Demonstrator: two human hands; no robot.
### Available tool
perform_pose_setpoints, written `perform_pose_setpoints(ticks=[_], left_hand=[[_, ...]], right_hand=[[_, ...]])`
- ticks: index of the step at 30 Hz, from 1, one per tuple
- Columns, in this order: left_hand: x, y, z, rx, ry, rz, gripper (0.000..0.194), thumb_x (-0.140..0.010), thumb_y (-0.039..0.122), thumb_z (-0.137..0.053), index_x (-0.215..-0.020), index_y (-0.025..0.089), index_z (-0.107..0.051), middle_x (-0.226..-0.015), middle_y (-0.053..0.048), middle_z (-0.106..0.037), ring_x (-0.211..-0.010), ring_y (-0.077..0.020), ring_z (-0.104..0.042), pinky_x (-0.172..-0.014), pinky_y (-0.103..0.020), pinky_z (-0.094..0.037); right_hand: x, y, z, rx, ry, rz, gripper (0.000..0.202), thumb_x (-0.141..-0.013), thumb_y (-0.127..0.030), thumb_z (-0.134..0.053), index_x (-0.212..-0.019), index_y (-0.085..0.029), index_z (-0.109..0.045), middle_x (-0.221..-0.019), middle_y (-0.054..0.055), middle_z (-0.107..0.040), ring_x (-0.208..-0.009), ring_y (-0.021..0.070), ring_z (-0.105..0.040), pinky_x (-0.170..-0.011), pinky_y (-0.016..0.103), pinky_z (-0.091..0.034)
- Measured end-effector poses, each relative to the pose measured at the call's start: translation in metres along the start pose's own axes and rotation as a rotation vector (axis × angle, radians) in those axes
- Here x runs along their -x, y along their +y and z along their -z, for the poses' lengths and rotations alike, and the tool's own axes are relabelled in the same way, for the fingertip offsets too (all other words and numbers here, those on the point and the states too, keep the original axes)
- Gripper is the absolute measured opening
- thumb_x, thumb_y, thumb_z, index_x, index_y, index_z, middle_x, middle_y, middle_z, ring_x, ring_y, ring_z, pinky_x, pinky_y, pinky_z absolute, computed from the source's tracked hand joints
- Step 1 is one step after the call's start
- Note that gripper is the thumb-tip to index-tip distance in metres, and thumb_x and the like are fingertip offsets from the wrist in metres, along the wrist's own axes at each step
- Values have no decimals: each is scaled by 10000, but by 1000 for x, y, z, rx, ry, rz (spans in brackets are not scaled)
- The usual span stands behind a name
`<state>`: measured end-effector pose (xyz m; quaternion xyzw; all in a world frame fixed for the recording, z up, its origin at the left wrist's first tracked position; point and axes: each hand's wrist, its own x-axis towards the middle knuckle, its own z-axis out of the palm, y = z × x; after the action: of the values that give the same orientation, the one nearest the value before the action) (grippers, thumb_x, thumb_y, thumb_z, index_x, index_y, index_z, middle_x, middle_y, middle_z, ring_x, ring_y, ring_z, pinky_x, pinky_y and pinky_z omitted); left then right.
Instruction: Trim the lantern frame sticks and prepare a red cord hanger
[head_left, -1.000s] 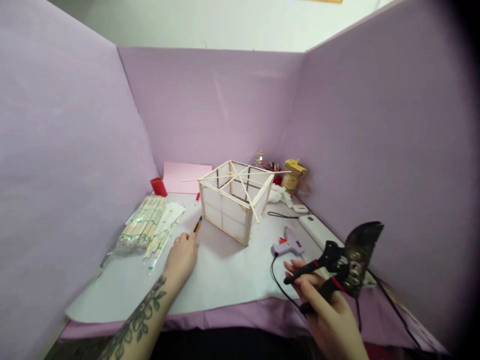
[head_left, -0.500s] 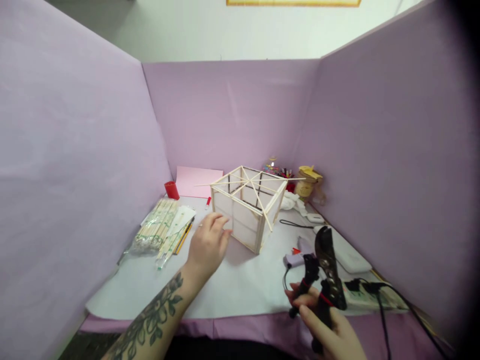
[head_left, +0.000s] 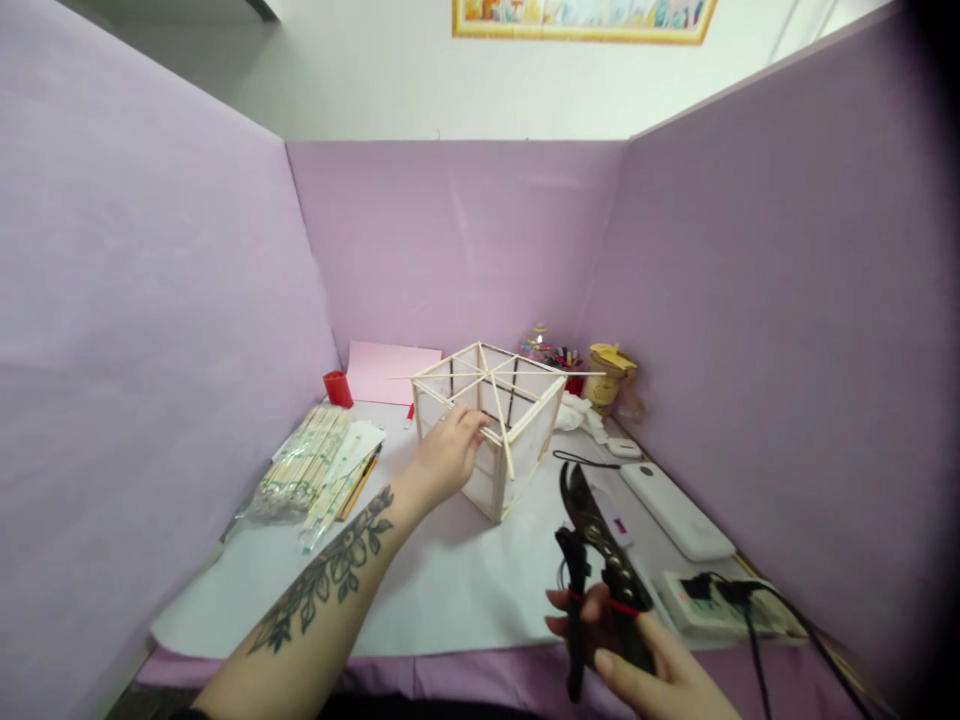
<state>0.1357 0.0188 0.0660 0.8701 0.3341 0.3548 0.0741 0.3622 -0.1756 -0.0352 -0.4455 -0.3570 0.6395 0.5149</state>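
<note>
A box-shaped frame of thin wooden sticks with white panels (head_left: 480,465) stands on the white-covered table, several sticks crossing over its open top. My left hand (head_left: 450,450) is at the frame's near upper edge, its fingers bent around the top stick. Lower right, my right hand (head_left: 622,640) is wrapped round the handles of black pruning shears (head_left: 600,545), whose blades point up and away. The shears are to the right of the frame, apart from it.
On the left lie bagged sticks (head_left: 300,465), pencils (head_left: 360,482) and a red cup (head_left: 338,389). To the right are a white power bank (head_left: 675,510), a power strip (head_left: 682,605) with black cables and a yellow-lidded container (head_left: 606,380). Purple walls surround the table.
My left hand has moved up and right onto the frame's top edge. The shears have shifted left, and their handles look closer together. The view has tilted up slightly.
</note>
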Motion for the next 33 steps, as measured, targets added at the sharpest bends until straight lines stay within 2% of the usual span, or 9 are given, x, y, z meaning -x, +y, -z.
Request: perform_pose_setpoints(ticks=[5,8,11,15,19,21,24,26,33], left_hand=[[2,-37,24,89,24,-33,223,-919,114,-384,-1026,192,-563,-1078,-107,-596,-1068,-215,-570,-974,-406,-482],[8,-57,40,131,56,1,251,-889,90,-396,-999,203,-591,-1135,-100,-621,-1126,-216,-576,-1013,-428,-462],[19,-67,49,169,118,84,309,-872,87,-418,-1091,205,-601,-1223,-97,-618,-1105,-204,-611,-999,-414,-478],[44,-58,48,219,272,253,268,-925,168,-411,-1129,195,-583,-1084,-87,-659,-961,-187,-672,-831,-345,-544],[70,-34,39,278,361,364,296,-996,358,-363,-1059,168,-582,-922,-73,-672,-777,-166,-679,-655,-281,-540],[78,-21,37,266,379,379,292,-967,402,-452,-1072,171,-595,-907,-65,-669,-767,-164,-658,-650,-272,-526],[81,-8,35,210,395,367,267,-894,370,-592,-1084,185,-623,-886,-43,-665,-725,-148,-622,-621,-247,-502],[79,-4,34,193,406,347,223,-889,323,-594,-1063,190,-635,-847,-27,-666,-678,-131,-602,-591,-229,-487],[77,1,33,163,421,304,117,-908,262,-556,-910,194,-652,-814,-9,-671,-663,-125,-586,-618,-242,-467]], right_hand=[[-9,-11,-18,162,-137,-80,487,-671,-533,-801,-997,-203,-651,-1279,180,-646,-1153,359,-629,-1024,505,-437],[-13,-20,-41,118,-144,-113,499,-640,-522,-822,-966,-196,-632,-1259,178,-654,-1146,358,-630,-1027,488,-428],[-19,-26,-62,85,-215,-133,501,-643,-504,-826,-975,-197,-612,-1256,162,-654,-1154,343,-624,-1035,472,-412],[-31,-33,-75,239,-262,-100,463,-717,-489,-768,-1040,-198,-610,-1239,128,-649,-1196,324,-574,-1035,457,-388],[-41,-48,-77,420,-243,-77,428,-754,-473,-704,-1065,-196,-607,-1131,97,-649,-1085,295,-583,-952,426,-410],[-43,-60,-79,510,-248,-93,427,-741,-465,-697,-1059,-195,-609,-1057,77,-641,-1018,269,-573,-906,398,-407],[-44,-79,-86,624,-234,-133,432,-685,-472,-709,-1001,-191,-621,-911,42,-611,-901,235,-536,-812,358,-400],[-45,-89,-90,662,-219,-154,433,-652,-476,-717,-964,-191,-620,-862,27,-590,-852,220,-514,-781,347,-392],[-59,-92,-93,672,-256,-141,453,-691,-480,-722,-1023,-195,-604,-961,49,-609,-909,235,-532,-816,369,-397]])
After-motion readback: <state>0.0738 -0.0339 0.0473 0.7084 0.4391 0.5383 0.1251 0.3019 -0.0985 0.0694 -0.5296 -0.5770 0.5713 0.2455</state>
